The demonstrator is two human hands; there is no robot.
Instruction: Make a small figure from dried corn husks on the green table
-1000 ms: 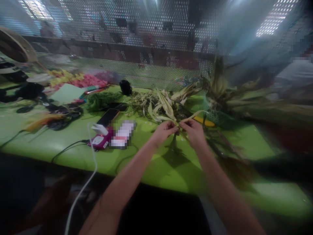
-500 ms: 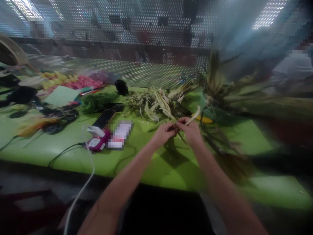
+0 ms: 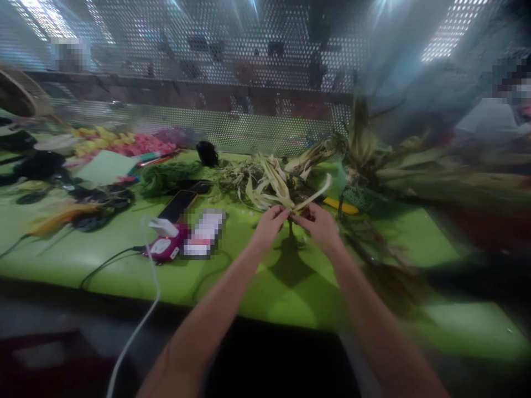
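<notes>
Both my hands meet over the green table (image 3: 249, 293), pinching a bundle of pale dried leaves (image 3: 279, 179) that look like corn husks. My left hand (image 3: 270, 222) grips the base of the bundle from the left, fingers closed. On the other side my right hand (image 3: 318, 224) is pinched at the same spot, with a curled pale strip (image 3: 321, 189) sticking out above it. A thin dark stem hangs below my fingertips. Just behind the hands lies a heap of dry stalks and leaves (image 3: 236, 172). A yellow-handled tool (image 3: 341, 205) rests right of my right hand.
Left of my arms are a purple power adapter (image 3: 166, 247) with a white cable, a dark phone (image 3: 178, 205) and a second, blurred-out phone (image 3: 204, 232). Pink and yellow flowers (image 3: 128, 142) lie farther back. A perforated metal screen (image 3: 257, 130) stands behind; a person (image 3: 489, 124) is at right.
My hands have shifted slightly left, and the right hand has turned at the base of the leaves. The stem below now hangs straight down instead of slanting right.
</notes>
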